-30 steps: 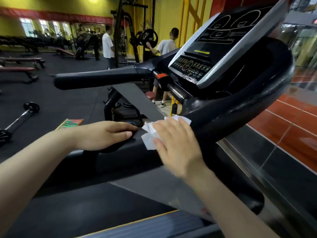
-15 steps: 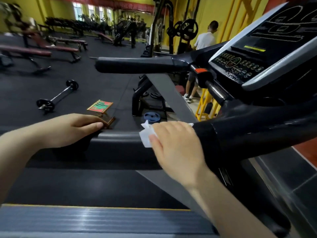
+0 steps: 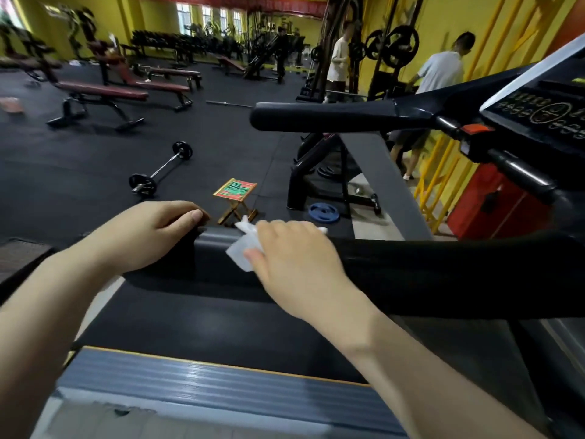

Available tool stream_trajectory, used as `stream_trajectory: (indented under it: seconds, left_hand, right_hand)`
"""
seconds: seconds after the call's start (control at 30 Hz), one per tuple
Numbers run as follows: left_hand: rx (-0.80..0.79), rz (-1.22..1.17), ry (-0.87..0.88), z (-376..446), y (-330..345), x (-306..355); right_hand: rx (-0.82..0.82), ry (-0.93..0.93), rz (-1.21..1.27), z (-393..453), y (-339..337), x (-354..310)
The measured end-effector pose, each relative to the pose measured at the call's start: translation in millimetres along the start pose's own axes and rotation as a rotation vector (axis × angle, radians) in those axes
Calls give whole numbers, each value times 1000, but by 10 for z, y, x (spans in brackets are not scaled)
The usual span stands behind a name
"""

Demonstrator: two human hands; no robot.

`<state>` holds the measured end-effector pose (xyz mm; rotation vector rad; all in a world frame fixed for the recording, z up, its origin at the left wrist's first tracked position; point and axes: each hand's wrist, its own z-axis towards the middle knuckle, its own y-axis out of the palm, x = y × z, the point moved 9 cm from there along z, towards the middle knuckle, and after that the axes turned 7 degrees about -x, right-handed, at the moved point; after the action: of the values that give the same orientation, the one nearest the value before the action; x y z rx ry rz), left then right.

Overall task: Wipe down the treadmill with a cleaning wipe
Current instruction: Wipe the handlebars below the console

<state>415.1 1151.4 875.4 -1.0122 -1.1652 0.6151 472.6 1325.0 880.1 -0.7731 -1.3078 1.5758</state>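
I press the wipe (image 3: 243, 253) on the treadmill's near handrail (image 3: 411, 274) with my right hand (image 3: 294, 258), fingers flat, while my left hand (image 3: 148, 232) curls over the rail's end; next, I judge, a firm sweep toward that end.

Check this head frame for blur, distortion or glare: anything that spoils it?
Head view: wide-angle bending curves the far handrail and the edges; the right hand and wipe are slightly motion-smeared; the back of the gym is soft; a mild sheen lies on the ribbed side rail. No harsh glare.
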Motion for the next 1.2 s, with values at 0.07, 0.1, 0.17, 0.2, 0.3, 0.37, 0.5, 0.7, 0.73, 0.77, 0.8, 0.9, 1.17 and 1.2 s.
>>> stream_trajectory:
  seconds: [0.07,0.1,0.17,0.2,0.3,0.37,0.5,0.7,0.73,0.77,0.8,0.9,1.17,1.2]
  left_hand:
    - [70,-72,-38,-74,-123,-283]
    - [95,-159,-61,-110,-157,-438]
    - [113,-491,-90,-175,-129,-720]
    - [128,-628,-82,-208,-118,-836]
    - [100,-780,-31,-249,13,-1085]
    - [71,-851,-36,-220,113,-1266]
    - [26,-908,16,-341,176,-1352]
    - [-128,-843,27,-280,368,-1668]
    - [-133,-910,6,-263,416,-1802]
    - [-55,-956,-22,-281,398,-1854]
    - [13,-985,-50,-293,361,-1802]
    - [86,-981,-91,-482,306,-1743]
    - [180,-720,142,-616,142,-1142]
    - [194,-666,175,-576,136,-1071]
  right_hand:
    - [-44,-57,-18,351,71,-473]
    - [-51,-81,-41,507,98,-686]
    - [-48,-105,-59,775,157,-1048]
    - [-41,-116,-56,894,177,-1207]
    - [-52,-185,-136,1119,263,-1603]
    - [-52,-229,-204,1154,334,-1701]
    - [58,-411,-220,976,370,-1735]
    - [33,-533,-497,908,476,-1811]
    - [-15,-551,-546,934,566,-1903]
    - [-57,-575,-580,938,678,-1991]
    - [-75,-602,-624,919,765,-2061]
    - [45,-665,-706,819,752,-2053]
    - [276,-626,-632,179,657,-1178]
    - [301,-575,-603,112,629,-1096]
